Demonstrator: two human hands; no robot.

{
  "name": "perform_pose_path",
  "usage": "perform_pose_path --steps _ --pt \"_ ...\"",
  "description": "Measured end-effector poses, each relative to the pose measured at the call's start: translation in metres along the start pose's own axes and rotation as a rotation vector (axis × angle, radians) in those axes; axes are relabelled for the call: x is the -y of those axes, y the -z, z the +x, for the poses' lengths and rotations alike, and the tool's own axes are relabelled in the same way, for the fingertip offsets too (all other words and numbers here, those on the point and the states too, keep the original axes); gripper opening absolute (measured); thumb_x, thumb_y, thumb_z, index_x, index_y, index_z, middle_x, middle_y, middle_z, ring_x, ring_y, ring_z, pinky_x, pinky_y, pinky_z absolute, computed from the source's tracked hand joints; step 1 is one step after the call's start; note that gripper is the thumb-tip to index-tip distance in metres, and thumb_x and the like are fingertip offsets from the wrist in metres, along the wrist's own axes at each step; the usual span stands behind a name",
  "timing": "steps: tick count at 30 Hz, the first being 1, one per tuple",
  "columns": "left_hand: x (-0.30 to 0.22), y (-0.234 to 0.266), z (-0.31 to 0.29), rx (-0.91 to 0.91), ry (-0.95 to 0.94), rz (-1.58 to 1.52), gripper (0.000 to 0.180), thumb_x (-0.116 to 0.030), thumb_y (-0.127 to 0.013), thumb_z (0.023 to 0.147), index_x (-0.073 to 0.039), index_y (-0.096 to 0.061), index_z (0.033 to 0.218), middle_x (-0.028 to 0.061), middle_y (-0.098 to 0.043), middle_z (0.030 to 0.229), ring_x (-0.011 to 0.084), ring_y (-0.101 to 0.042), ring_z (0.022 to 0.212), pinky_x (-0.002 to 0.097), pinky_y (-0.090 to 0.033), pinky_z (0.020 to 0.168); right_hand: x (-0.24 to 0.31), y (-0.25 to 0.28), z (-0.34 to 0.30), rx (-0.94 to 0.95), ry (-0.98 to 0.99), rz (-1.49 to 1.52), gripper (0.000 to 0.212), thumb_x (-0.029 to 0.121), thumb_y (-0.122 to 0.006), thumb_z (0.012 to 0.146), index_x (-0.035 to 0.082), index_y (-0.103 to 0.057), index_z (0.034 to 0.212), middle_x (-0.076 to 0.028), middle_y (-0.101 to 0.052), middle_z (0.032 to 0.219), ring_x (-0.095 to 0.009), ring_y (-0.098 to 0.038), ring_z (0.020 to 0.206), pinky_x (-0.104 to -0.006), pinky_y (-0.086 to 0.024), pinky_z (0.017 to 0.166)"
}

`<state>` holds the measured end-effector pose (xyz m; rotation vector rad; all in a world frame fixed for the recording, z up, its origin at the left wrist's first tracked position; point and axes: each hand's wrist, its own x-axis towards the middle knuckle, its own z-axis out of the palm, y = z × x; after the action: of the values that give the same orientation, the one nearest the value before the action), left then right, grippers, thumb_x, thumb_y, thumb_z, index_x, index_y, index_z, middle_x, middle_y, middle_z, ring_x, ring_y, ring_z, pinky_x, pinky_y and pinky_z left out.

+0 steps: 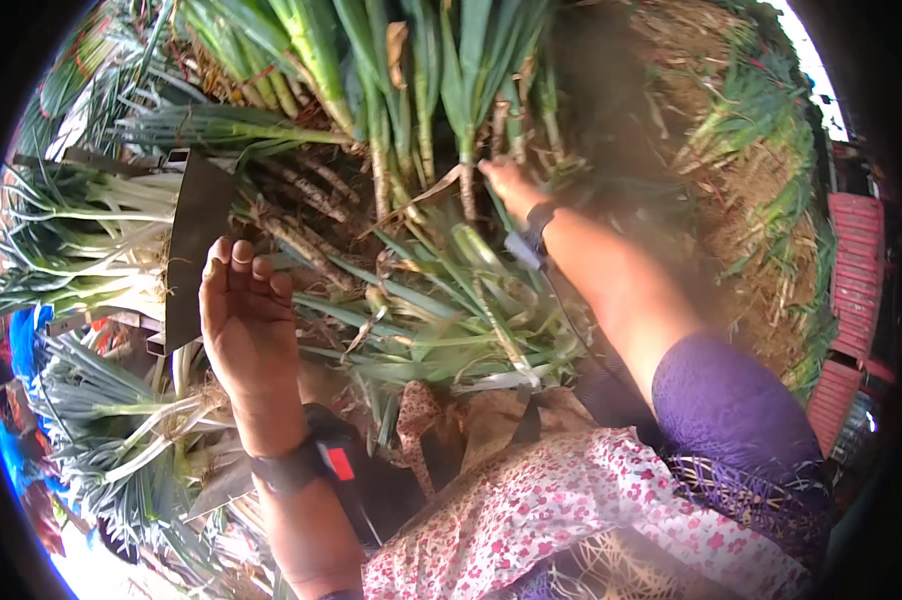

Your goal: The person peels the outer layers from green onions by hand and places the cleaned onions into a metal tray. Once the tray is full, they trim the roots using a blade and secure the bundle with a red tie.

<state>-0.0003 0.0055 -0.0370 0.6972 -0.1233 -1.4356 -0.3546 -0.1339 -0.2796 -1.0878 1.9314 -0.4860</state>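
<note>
My left hand is raised with its palm showing and its fingers lightly bent, holding nothing. It is beside a dark, curved-edged metal plate. My right hand reaches out to the pile of leeks, its fingertips at the soil-stained lower stalk of a standing leek. The fingers are small and partly turned away, so whether they grip the stalk does not show. Several more untrimmed leeks stand beside it, their green leaves pointing away from me. Cut leaves and loose stalks lie between my arms and my lap.
On the left, leeks with clean white stalks lie across a metal frame beyond the plate, with another bunch nearer me. At the right are a soil and straw heap with green leaves and red slatted crates. A flowered apron covers my lap.
</note>
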Motion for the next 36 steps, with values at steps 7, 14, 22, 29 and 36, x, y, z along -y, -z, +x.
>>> perform_pose_path --steps 7,14,22,29,36 --pt "0.01 0.005 0.011 -0.134 0.141 -0.043 0.021 -0.019 -0.048 0.091 -0.005 -0.055 0.105 0.0055 -0.061 0.094 0.0171 -0.058 0.08 0.0303 -0.051 0.068 0.04 -0.03 0.039 0.084 0.066 0.496 0.05 0.023 -0.071 0.071 0.001 -0.052 0.111 -0.013 -0.061 0.094 -0.023 -0.058 0.074 -0.0357 -0.046 0.065" --pt "0.024 -0.008 0.008 -0.024 0.136 -0.025 0.022 -0.019 -0.05 0.09 -0.005 -0.055 0.106 0.0074 -0.06 0.094 0.0186 -0.058 0.082 0.0314 -0.051 0.073 0.126 0.039 -0.141 0.265 0.34 0.874 0.032 0.037 -0.046 0.092 0.007 -0.05 0.103 0.001 -0.048 0.064 -0.007 -0.044 0.044 -0.0204 -0.036 0.039" --pt "0.067 -0.052 -0.034 0.439 0.233 0.286 0.06 -0.038 -0.059 0.084 -0.001 -0.038 0.128 0.0107 -0.052 0.118 0.0239 -0.053 0.103 0.0389 -0.041 0.093 0.124 0.048 -0.296 0.737 0.452 0.496 0.052 0.047 -0.031 0.094 0.005 -0.05 0.118 -0.007 -0.062 0.097 -0.01 -0.055 0.064 -0.0231 -0.047 0.056" --pt "0.054 -0.03 -0.056 0.24 0.123 0.169 0.042 -0.021 -0.062 0.083 0.0 -0.047 0.116 0.0098 -0.057 0.103 0.0214 -0.055 0.094 0.0352 -0.045 0.085 0.136 0.023 -0.338 0.517 0.359 0.642 0.034 0.029 -0.043 0.094 -0.002 -0.058 0.094 -0.003 -0.059 0.083 -0.009 -0.051 0.074 -0.0265 -0.044 0.069" --pt "0.061 -0.029 -0.086 0.296 -0.001 0.267 0.048 -0.02 -0.062 0.082 -0.001 -0.042 0.122 0.0105 -0.056 0.107 0.0216 -0.054 0.096 0.0348 -0.044 0.086 0.088 0.028 -0.332 0.362 0.235 0.444 0.028 0.022 -0.045 0.089 -0.002 -0.059 0.089 -0.006 -0.058 0.074 -0.012 -0.052 0.062 -0.0268 -0.042 0.053"
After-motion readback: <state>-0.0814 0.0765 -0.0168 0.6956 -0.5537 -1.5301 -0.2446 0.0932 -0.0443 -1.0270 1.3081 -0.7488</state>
